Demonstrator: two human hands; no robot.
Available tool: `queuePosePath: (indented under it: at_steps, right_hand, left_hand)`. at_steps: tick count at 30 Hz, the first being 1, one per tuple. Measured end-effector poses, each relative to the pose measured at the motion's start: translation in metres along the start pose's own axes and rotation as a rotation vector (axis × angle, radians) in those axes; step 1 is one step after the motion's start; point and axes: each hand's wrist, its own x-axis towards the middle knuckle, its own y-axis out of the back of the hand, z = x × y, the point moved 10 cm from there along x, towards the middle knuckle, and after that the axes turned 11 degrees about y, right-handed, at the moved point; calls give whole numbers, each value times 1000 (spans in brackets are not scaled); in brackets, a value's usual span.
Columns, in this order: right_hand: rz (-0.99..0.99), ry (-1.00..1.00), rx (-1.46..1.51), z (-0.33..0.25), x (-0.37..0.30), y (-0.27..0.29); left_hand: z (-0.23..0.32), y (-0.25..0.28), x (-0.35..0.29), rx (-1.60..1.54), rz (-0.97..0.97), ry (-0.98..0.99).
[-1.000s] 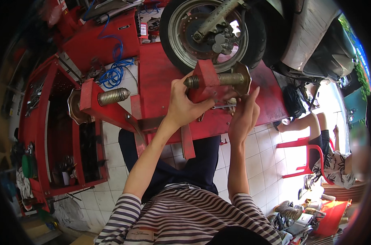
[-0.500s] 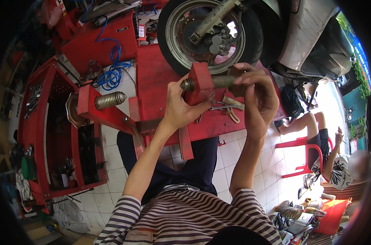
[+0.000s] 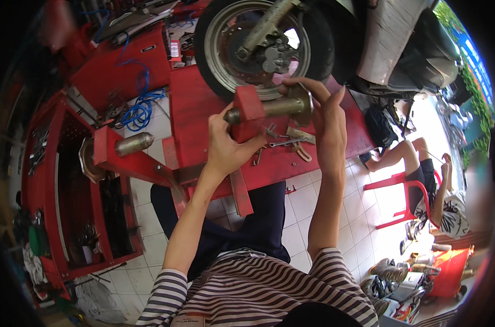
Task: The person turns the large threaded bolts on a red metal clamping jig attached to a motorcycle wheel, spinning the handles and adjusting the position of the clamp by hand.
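A red metal wheel clamp has two arms, each with a thick threaded screw. My left hand [image 3: 229,148] is closed around the red end block [image 3: 249,103] of its right arm, beside the screw's pointed tip. From that block the brass-coloured right screw [image 3: 280,108] runs to a round, wavy-edged metal knob [image 3: 302,105]. My right hand [image 3: 329,122] is at the knob's outer side, its fingers loosely stretched along the rim; the contact is partly hidden. The clamp's left arm [image 3: 136,159] carries a second screw [image 3: 134,144] and knob [image 3: 88,161], untouched.
Behind the clamp, a scooter's front wheel [image 3: 258,49] stands on a red bench [image 3: 193,120]. Wrenches [image 3: 286,143] and pliers [image 3: 302,152] lie there. A red tool cabinet [image 3: 57,201] and blue hose [image 3: 138,116] are left. A person sits on a red chair [image 3: 402,201] at right.
My right hand's fingers have gone from curled around the knob to stretched along its rim. My left hand stays on the block. The whole view has shifted slightly.
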Motion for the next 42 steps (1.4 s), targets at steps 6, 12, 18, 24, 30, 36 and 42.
queuePosePath:
  at_steps: [6, 12, 18, 24, 30, 36, 42]
  right_hand:
    - [8, 407, 246, -35, -22, 19]
    - [115, 45, -283, 0, -17, 30]
    - [67, 365, -176, -37, 7, 13]
    - [149, 522, -226, -59, -27, 13]
    - [194, 177, -65, -15, -33, 24]
    - [38, 49, -515, -23, -27, 24]
    - [-107, -50, -325, 0, 1, 12]
  left_hand:
    - [-14, -4, 0, -255, -131, -45]
    - [-14, 0, -2, -193, -38, -27]
    - [-28, 7, 0, -190, -48, -29]
    - [-19, 12, -6, -178, 48, -66]
    - [-24, 1, -1, -236, -54, 14]
    - [-18, -4, 3, -198, -89, -23]
    - [-10, 0, -4, -194, -47, -44]
